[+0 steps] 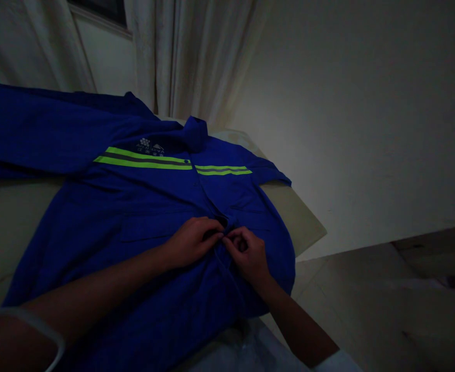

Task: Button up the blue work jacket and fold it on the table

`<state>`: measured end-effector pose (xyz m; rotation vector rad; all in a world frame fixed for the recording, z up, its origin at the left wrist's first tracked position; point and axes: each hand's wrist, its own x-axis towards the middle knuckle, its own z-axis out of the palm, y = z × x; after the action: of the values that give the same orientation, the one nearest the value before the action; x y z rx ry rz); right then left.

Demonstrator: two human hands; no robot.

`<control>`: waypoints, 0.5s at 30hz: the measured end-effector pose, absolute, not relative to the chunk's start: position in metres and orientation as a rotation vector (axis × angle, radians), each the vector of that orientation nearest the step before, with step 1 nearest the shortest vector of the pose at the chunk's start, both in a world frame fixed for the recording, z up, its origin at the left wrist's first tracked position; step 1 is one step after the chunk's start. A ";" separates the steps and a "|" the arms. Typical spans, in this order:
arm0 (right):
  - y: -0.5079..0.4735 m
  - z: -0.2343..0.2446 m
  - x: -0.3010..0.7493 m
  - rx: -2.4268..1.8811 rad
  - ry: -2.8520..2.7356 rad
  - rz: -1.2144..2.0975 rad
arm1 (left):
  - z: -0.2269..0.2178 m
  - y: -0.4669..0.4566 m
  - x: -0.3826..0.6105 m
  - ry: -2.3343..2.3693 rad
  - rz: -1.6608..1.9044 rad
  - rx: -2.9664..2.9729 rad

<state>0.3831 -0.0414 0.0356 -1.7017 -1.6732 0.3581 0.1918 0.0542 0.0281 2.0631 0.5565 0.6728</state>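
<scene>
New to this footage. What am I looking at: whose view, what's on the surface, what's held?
No machine here: one camera worn on a person's head looks forward and down at two bare hands. A blue jacket with bright reflective stripes lies spread on a pale surface. The left hand and right hand meet at its front opening, fingertips pinching the cloth; anything smaller between them is hidden. Behind hang curtains.

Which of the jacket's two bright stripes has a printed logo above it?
The longer stripe, on the picture's left; the shorter stripe, on its right, has none.
</scene>
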 end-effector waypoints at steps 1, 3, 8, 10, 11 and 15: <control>-0.041 0.036 0.383 -1.710 -1.667 0.360 | 0.028 0.054 0.192 0.556 0.676 2.067; -0.041 0.037 0.384 -1.718 -1.667 0.375 | 0.028 0.053 0.192 0.564 0.681 2.068; -0.039 0.036 0.384 -1.706 -1.674 0.455 | 0.030 0.051 0.193 0.560 0.671 2.016; -0.038 0.035 0.383 -1.714 -1.660 0.460 | 0.032 0.051 0.193 0.550 0.670 1.969; -0.037 0.035 0.383 -1.715 -1.653 0.455 | 0.032 0.051 0.193 0.539 0.673 1.936; -0.039 0.041 0.385 -1.620 -1.633 0.404 | 0.036 0.053 0.194 0.568 0.715 1.838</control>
<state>0.3852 -0.0385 0.0414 -1.6200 -1.6327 0.4044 0.1937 0.0530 0.0360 1.8378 0.5680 0.7150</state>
